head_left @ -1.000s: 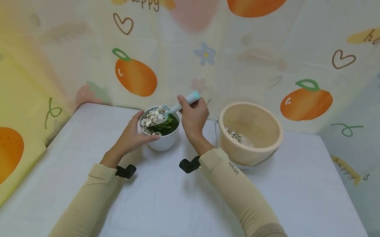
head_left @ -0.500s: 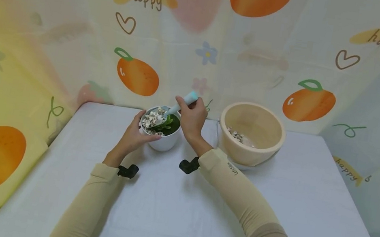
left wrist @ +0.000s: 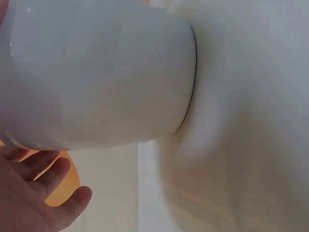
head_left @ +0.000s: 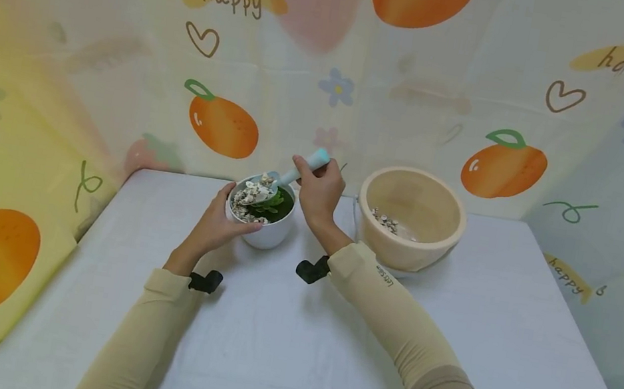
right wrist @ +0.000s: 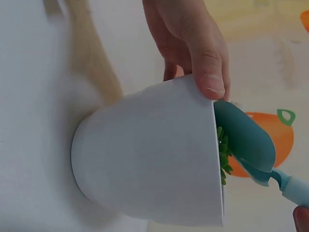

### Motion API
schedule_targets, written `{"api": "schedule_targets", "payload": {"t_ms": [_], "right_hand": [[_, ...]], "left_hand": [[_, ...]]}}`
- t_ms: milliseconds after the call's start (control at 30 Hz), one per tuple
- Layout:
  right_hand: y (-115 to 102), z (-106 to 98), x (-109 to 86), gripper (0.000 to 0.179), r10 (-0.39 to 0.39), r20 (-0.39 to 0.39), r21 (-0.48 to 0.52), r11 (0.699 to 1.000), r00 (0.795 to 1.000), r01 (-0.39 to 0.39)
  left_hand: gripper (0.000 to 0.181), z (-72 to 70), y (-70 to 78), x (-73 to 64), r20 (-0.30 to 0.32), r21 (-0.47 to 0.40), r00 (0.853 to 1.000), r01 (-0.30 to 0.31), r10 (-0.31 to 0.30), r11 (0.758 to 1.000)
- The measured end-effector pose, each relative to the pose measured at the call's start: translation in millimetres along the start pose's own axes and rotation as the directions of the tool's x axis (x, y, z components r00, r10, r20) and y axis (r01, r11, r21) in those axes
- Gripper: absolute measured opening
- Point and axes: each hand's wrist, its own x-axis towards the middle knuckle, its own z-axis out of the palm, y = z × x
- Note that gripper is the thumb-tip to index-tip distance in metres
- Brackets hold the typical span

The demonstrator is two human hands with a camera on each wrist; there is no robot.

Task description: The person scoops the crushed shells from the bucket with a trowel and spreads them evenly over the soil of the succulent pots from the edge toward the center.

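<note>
On the white table [head_left: 276,350], head view: left hand [head_left: 215,224] grips small white pot [head_left: 266,236] of green plant [head_left: 276,206]; right hand [head_left: 318,190] holds teal scoop [head_left: 290,176] heaped with pale pebbles [head_left: 250,193]. Half covered; tan bowl [head_left: 411,217] nearly emptied.
Left wrist: pot wall only.
Right wrist: thumb on rim, scoop over plant.

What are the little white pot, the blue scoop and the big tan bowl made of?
White pot: smooth, faintly glossy with soft highlights, so glazed ceramic or plastic. Teal scoop: matte, evenly coloured and thin-walled, probably moulded plastic. Tan bowl: thick rounded rim, matte and uniform, likely plastic, possibly bamboo fibre.
</note>
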Motion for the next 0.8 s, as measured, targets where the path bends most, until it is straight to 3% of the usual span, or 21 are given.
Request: {"api": "schedule_targets", "payload": {"t_ms": [267,433,633,800], "right_hand": [[1.9,1.4,-3.1,0.030,0.010,0.018,-0.060,0.998,1.000,-0.009],[1.1,1.4,-4.7,0.029,0.003,0.026,-0.060,0.998,1.000,-0.001],[-0.5,2.2,-5.7,0.029,-0.010,0.031,-0.055,0.998,0.999,0.011],[-3.2,1.5,-4.9,0.029,-0.017,0.010,-0.081,0.997,1.000,0.017]], "left_hand": [[0.116,0.3,-5.6,3.2,0.036,-0.063,0.999,0.031,-0.029,0.998],[0.115,5.8,-5.9,1.9,-0.014,-0.086,1.000,0.006,-0.008,0.996],[0.112,11.3,1.3,-1.9,-0.097,-0.052,0.995,-0.024,0.019,0.998],[0.111,11.2,3.8,-4.5,-0.092,-0.011,0.996,-0.017,0.016,1.000]]}}
